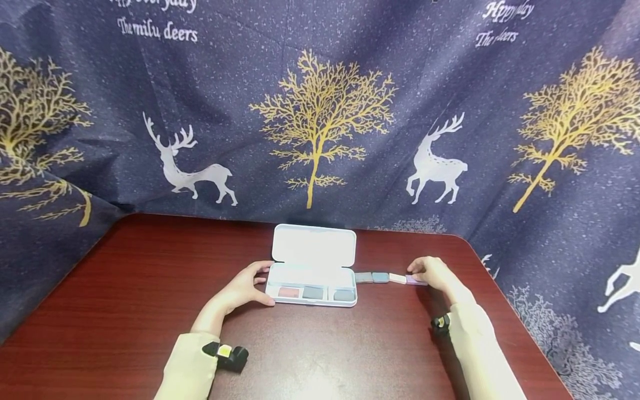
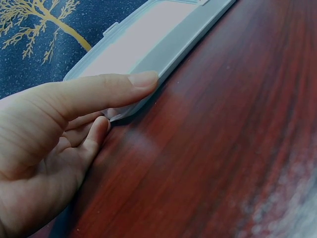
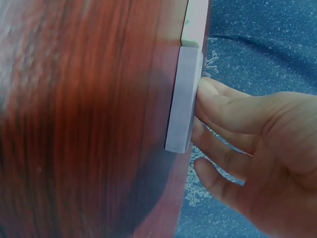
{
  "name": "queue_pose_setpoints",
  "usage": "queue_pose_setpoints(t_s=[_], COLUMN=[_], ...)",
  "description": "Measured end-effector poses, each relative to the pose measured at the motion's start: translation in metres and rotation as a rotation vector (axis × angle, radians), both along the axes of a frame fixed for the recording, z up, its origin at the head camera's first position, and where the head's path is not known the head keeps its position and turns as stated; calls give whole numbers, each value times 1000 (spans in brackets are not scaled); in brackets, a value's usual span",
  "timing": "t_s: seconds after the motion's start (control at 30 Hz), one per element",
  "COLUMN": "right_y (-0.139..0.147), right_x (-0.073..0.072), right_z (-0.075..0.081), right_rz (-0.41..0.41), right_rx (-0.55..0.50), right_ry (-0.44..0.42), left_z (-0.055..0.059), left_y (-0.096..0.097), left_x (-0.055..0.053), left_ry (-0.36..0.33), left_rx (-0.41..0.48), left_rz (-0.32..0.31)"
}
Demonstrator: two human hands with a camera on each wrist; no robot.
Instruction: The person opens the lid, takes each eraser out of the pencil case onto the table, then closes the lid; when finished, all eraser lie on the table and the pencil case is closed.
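Left hand (image 1: 245, 286): spread, gripping left end of white case (image 1: 295, 273) | Right hand (image 1: 434, 273): fingers bent, touching purple block (image 3: 182, 99), cannot tell if pinching | Purple block: right of case, ending block row (image 1: 380, 277)

Head view, brightly lit: glare whitens the wood-grain tabletop (image 1: 310, 361) in front of the hinged white case (image 1: 311, 302), its lid (image 1: 314, 245) overexposed. Wrist views dimmer, bluish; the right shows soft-edged shadow.

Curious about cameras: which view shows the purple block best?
The right wrist view: the purple block appears large, beside the right hand. The head view also shows it, but smaller; the left wrist view doesn't.
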State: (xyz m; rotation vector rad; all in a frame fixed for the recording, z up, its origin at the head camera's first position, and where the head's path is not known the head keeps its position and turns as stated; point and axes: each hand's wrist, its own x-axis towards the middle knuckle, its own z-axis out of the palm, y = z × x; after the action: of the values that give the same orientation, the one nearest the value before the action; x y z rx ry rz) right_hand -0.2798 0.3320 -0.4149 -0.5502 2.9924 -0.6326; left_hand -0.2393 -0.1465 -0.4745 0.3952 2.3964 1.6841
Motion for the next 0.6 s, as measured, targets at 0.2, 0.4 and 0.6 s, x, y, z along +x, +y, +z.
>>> queue_pose_setpoints(t_s=[0.2, 0.4, 0.6], right_y=[-12, -39, -76], right_x=[1, 0, 4], right_z=[4, 7, 15], right_rz=[-15, -21, -8], right_rx=[-35, -45, -75], right_ry=[67, 118, 123], left_z=[0, 1, 0], left_y=[0, 0, 1], left_x=[0, 0, 1], left_ry=[1, 1, 6], left_rx=[1, -9, 4], left_rz=[-3, 7, 7])
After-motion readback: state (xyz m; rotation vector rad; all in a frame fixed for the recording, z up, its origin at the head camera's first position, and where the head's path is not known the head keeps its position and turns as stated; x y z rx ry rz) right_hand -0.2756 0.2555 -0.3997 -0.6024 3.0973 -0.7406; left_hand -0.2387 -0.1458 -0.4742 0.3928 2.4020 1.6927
